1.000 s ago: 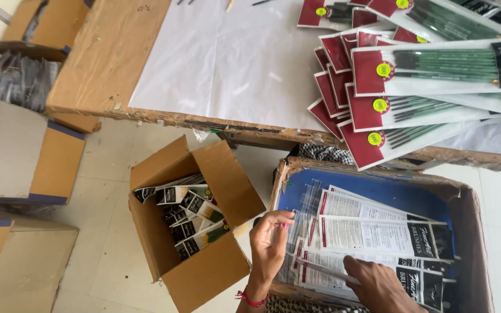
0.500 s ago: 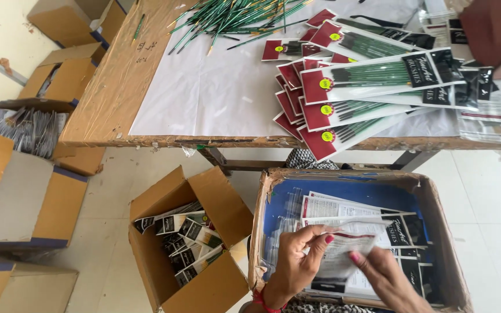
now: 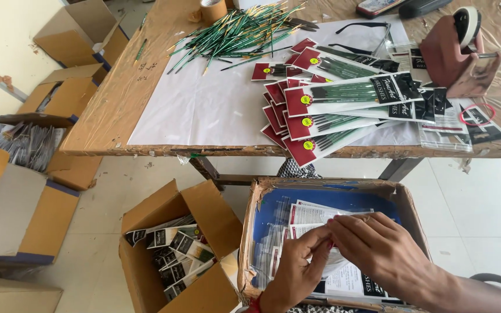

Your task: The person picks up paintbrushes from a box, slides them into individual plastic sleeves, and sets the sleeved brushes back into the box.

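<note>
Down in the cardboard box (image 3: 404, 200), both hands' fingers (image 3: 343, 232) pinch a clear sleeve (image 3: 320, 220), its lower part hidden.

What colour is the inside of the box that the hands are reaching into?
Blue: the box has a blue lining, seen from the head view.

Bright, even daylight filled the view; shadows were soft, focus was sharp, and edges bowed slightly outward.
</note>
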